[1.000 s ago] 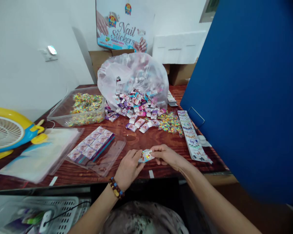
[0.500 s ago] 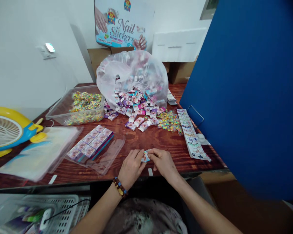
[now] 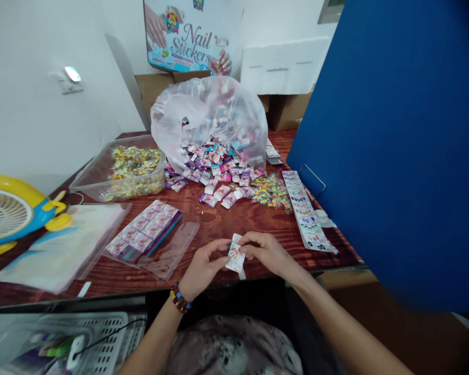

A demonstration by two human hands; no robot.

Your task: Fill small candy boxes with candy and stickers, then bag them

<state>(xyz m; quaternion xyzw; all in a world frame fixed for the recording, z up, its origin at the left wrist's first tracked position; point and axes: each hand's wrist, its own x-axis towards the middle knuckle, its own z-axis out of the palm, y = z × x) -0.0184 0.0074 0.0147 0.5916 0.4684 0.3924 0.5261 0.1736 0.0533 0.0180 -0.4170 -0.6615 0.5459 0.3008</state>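
Both of my hands pinch one small printed packet (image 3: 235, 257) just above the near edge of the wooden table (image 3: 258, 221). My left hand (image 3: 203, 266), with a bead bracelet at the wrist, grips its left side. My right hand (image 3: 266, 252) grips its top right. The packet stands tilted, its coloured face toward me. Left of my hands a row of the same packets (image 3: 144, 233) lies packed in a clear plastic bag (image 3: 172, 252). Farther back, loose packets (image 3: 219, 172) spill out of a big clear sack (image 3: 211, 117).
A clear tub of small coloured candies (image 3: 125, 172) stands at the back left, more candies (image 3: 271, 191) and a sticker strip (image 3: 307, 219) at the right. A yellow fan (image 3: 11, 213) and flat plastic bags (image 3: 58, 245) lie left. A blue panel (image 3: 398, 146) walls off the right side.
The packet has gone from lying nearly flat between my fingers to standing tilted up, face toward me. My hands stayed at the table's near edge.
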